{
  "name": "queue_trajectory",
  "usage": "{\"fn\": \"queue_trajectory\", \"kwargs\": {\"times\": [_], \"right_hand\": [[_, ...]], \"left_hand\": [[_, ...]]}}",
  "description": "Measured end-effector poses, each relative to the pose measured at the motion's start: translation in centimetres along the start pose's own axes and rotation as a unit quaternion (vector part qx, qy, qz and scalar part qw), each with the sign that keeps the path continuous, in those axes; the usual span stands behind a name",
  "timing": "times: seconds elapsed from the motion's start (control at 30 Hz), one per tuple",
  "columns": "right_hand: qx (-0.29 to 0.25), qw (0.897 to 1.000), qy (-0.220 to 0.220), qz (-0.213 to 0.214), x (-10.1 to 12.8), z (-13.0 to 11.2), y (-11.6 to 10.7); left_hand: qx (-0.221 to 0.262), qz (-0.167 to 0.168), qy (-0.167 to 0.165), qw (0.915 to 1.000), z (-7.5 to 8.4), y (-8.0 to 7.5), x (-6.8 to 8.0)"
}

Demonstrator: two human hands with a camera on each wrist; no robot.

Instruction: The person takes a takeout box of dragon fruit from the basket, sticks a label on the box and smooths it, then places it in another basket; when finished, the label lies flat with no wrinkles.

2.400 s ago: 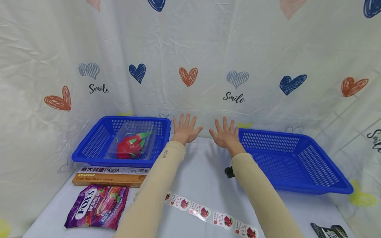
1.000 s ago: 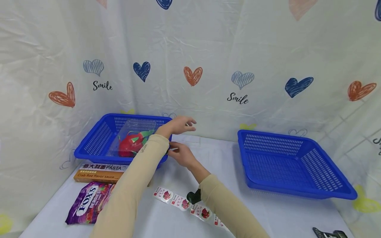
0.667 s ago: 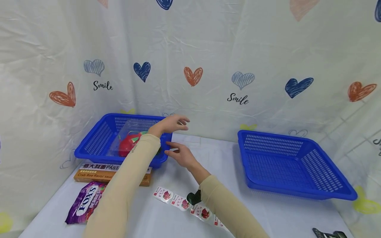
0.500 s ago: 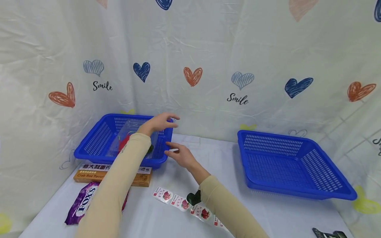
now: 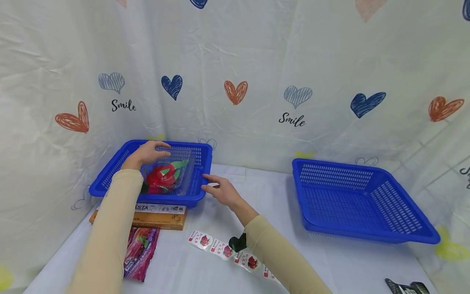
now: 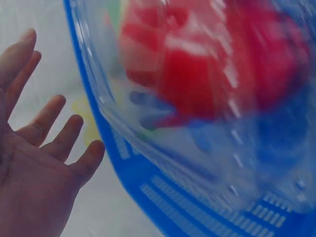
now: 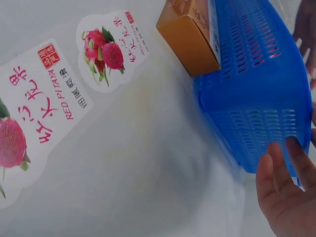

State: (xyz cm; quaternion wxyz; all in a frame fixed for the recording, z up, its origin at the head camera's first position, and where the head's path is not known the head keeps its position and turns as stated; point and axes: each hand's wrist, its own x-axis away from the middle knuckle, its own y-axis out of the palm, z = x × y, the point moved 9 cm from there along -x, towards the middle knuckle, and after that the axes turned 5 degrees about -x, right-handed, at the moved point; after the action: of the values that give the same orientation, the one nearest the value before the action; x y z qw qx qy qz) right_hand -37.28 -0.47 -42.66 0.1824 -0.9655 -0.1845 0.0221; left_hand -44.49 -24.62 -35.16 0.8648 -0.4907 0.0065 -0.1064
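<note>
A red dragon fruit (image 5: 160, 179) with green tips lies inside a clear plastic box (image 5: 186, 168) in the left blue basket (image 5: 194, 200). Over the left part of that box is my left hand (image 5: 148, 153), its fingers spread and holding nothing. In the left wrist view the fingers stand apart beside the blurred box and the basket's rim. My right hand (image 5: 222, 192) is at the basket's right end, thumb and fingers parted, fingertips right at the wall. The right wrist view shows its fingers (image 7: 276, 168) overlapping the perforated blue wall.
In front of the basket lies a pasta box (image 5: 161, 219), then a purple candy bag (image 5: 139, 253), partly behind my left sleeve. A strip of dragon fruit stickers (image 5: 222, 249) runs under my right forearm. Another blue basket (image 5: 349, 230) stands right; a black packet (image 5: 407, 288) lies front right.
Both hands have left the middle and come to the left basket. My left hand has since swept left from its right end to above the box; my right hand stays nearly still.
</note>
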Motion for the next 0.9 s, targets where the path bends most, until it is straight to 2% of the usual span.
{"fn": "queue_trajectory", "kwargs": {"times": [0.13, 0.27, 0.43, 0.6, 0.73, 0.9], "right_hand": [[-0.04, 0.999, 0.002, -0.008, -0.2, 0.2, 0.2], [-0.074, 0.997, 0.001, -0.015, 0.1, -0.1, 0.4], [-0.078, 0.997, 0.003, -0.013, 0.2, -0.2, 0.4], [-0.072, 0.997, 0.008, -0.016, -0.2, 0.4, 0.4], [-0.067, 0.998, 0.009, -0.015, -0.3, 0.4, 0.4], [-0.068, 0.997, 0.014, -0.014, -0.4, 0.7, 0.4]], "left_hand": [[0.001, -0.005, -0.013, 0.9999, -2.1, -0.3, 0.7], [0.004, -0.022, -0.02, 0.9996, -3.3, 0.1, 1.4], [0.042, -0.05, -0.052, 0.9965, -4.8, 0.9, 2.1], [0.083, -0.076, -0.089, 0.9896, -6.3, 1.6, 2.4], [0.109, -0.077, -0.098, 0.9862, -6.6, 1.8, 2.5], [0.123, -0.065, -0.077, 0.9873, -5.9, 1.8, 2.5]]}}
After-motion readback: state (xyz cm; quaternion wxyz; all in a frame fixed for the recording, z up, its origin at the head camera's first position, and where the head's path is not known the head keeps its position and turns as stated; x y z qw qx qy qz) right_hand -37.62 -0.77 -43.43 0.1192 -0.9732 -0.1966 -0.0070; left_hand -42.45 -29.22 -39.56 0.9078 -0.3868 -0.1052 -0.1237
